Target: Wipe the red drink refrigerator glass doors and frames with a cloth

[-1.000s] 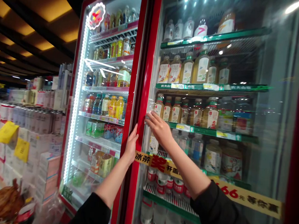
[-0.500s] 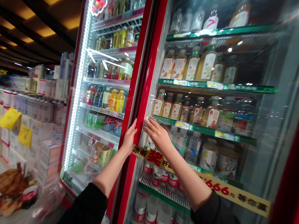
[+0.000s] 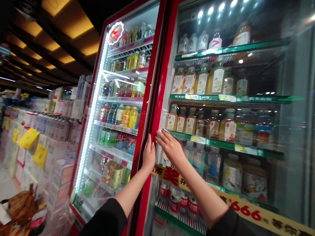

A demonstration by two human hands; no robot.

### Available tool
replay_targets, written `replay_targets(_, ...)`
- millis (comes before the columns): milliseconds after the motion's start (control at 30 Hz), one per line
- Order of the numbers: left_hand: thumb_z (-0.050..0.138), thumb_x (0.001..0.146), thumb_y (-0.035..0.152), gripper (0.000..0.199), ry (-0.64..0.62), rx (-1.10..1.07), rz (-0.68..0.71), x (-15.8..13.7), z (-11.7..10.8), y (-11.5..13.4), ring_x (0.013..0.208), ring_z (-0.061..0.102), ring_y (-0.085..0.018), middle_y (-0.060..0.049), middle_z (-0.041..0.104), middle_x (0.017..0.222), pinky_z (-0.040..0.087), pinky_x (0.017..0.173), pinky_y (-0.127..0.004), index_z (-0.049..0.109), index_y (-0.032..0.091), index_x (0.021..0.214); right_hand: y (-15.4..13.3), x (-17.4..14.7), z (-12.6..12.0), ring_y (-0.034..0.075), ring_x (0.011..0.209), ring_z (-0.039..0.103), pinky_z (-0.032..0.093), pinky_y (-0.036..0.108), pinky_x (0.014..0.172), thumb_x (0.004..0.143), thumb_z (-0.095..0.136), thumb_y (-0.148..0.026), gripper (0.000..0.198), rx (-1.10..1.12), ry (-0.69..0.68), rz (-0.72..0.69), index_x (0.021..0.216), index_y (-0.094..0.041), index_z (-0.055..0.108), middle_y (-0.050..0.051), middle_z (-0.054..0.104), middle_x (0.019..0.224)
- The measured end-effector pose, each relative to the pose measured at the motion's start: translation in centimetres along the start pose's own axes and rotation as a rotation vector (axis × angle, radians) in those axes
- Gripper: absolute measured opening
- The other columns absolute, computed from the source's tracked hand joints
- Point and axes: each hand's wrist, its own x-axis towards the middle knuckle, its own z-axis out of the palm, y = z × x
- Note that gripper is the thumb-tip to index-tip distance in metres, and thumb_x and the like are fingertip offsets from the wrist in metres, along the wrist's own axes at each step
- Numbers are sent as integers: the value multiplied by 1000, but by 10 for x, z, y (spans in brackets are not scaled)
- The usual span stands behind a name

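Observation:
Two red-framed glass doors of a drinks cooler stand before me, side by side. My left hand (image 3: pixel 149 155) lies along the red frame (image 3: pixel 164 77) of the right-hand door, at the dark gap between the doors. Its fingers are stretched upward and hold nothing. Just right of it, my right hand (image 3: pixel 170 146) rests against the glass door (image 3: pixel 273 63) beside that frame, fingers extended and lying nearly flat. Behind the glass, tea bottles (image 3: pixel 191 119) line a green-edged shelf above my right hand. A yellow printed strip (image 3: pixel 237 205) crosses the door, partly covered by my right forearm.
The left cooler door (image 3: pixel 155 42) shows lit shelves with bottles and cans. Further left stand stacked boxes (image 3: pixel 58 180) with yellow tags (image 3: pixel 39 155). A brown bag (image 3: pixel 22 204) and clear plastic (image 3: pixel 58 212) lie low on the left.
The scene has shifted right and down in my view, showing more ceiling and floor at the left. Both hands stay near the same door edge, with the right hand's fingers still against the glass.

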Motion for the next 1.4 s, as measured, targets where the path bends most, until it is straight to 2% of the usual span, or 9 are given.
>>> replay_targets(100,50,107,29,70,-42,100,174,-6,12,10,174,14,-20,4,23,185,7,144,-36,36,31,175,17,-9,-18,32,154,58,56,51,125,103,63,-7,43,-38,31,64,141,-22,75,12,66,160)
replay_targets(267,53,101,18,69,-74,131,288,-7,14,13,173,19,-21,0,33,182,7,145,-36,48,28,169,19,39,-16,31,156,55,58,51,122,106,52,-6,57,18,91,269,161,-19,58,15,66,159)
replay_targets(367,50,103,18,64,-112,229,340,-2,4,-3,173,22,-22,-2,41,179,11,144,-37,53,29,166,7,58,-8,28,157,53,58,46,122,104,49,-1,59,62,-9,204,160,-18,58,15,66,158)
replay_targets(533,36,108,12,69,-58,502,563,8,-1,-35,170,28,-22,-5,38,180,24,143,-47,33,28,175,13,24,-22,27,159,50,53,46,127,104,51,-4,59,32,-120,83,162,-17,56,15,63,162)
replay_targets(667,26,107,2,80,-6,665,762,10,2,-43,171,23,-21,-6,30,184,31,141,-50,12,31,180,37,-1,-38,28,161,48,50,52,130,103,45,-1,68,-17,7,169,168,-20,48,12,58,166)
replay_targets(867,26,105,-1,84,36,704,802,10,1,-44,170,26,-21,-8,34,182,35,140,-46,3,32,180,29,37,-20,28,165,41,50,51,130,100,41,6,67,-11,71,333,161,-16,58,15,49,173)
replay_targets(1033,39,111,10,81,40,681,776,10,-3,-49,168,31,-23,-9,34,181,39,137,-46,3,33,180,3,23,-12,29,158,52,54,45,126,101,53,1,54,-19,-75,138,151,-15,67,17,62,162)
replay_targets(1200,31,106,-1,86,26,723,811,9,-2,-45,169,28,-22,-4,34,182,37,138,-48,5,35,179,23,-19,-34,34,153,58,57,50,124,104,57,-6,48,-151,-71,-59,151,-9,66,20,64,159)
replay_targets(1400,28,104,-3,86,57,674,798,8,0,-44,168,31,-21,-5,35,182,35,139,-47,8,33,180,28,22,-21,32,154,57,57,48,123,103,52,-1,51,-194,47,158,151,-10,66,20,64,160)
